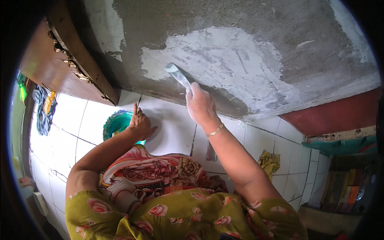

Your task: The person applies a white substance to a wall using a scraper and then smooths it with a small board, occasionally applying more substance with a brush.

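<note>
My right hand [201, 105], dusted with white and wearing a bracelet at the wrist, grips the handle of a putty knife [179, 76]. Its broad, white-smeared blade is up at the left part of a white putty patch [224, 52] on the grey wall [152, 20]; whether it touches I cannot tell. Lower and to the left, my left hand [141, 123] has its index finger and thumb stretched out and holds nothing visible. It is beside a teal bucket [110, 132] with white smears on its rim. My left forearm covers part of the bucket.
A brown wooden panel [68, 76] with a broken edge stands at the left. Crumpled yellow cloth [269, 162] lies on the white tiled floor [168, 134] at the right. Dark red wall [328, 114] and a shelf with items [348, 188] are farther right. Bluish cloth [43, 112] is far left.
</note>
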`<control>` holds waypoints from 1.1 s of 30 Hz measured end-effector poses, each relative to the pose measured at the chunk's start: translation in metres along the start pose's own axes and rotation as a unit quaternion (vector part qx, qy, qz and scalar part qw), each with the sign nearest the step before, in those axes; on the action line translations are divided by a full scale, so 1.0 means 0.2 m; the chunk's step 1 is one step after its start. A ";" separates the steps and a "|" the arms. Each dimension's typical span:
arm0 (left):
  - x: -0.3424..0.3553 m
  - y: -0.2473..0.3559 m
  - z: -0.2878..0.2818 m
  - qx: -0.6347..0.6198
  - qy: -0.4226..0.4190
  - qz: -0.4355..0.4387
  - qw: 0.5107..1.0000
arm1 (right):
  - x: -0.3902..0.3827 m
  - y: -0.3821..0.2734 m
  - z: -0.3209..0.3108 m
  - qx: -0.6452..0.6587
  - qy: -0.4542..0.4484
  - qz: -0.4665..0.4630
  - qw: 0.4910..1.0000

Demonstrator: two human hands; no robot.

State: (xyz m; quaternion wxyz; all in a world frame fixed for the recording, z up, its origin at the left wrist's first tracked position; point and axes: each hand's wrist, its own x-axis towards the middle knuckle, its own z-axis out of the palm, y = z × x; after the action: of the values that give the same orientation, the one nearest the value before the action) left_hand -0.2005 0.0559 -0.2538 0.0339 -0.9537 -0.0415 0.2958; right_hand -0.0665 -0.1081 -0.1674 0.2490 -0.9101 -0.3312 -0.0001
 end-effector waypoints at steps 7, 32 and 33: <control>0.02 -0.02 0.03 -0.074 0.099 0.009 0.992 | -0.14 0.19 0.03 -0.022 -0.017 0.067 0.997; 0.12 -0.17 0.00 -0.533 0.289 -0.083 0.791 | -0.05 0.08 0.29 0.025 -0.020 0.079 0.996; 0.11 -0.16 -0.01 -0.529 0.288 -0.086 0.794 | 0.02 0.00 0.29 0.030 -0.015 0.062 0.998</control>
State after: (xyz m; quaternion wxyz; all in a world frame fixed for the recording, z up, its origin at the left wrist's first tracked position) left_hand -0.1821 0.0891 -0.2617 -0.4397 -0.8567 -0.2618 -0.0652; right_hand -0.0736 -0.0792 -0.2177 0.2704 -0.9209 -0.2780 0.0389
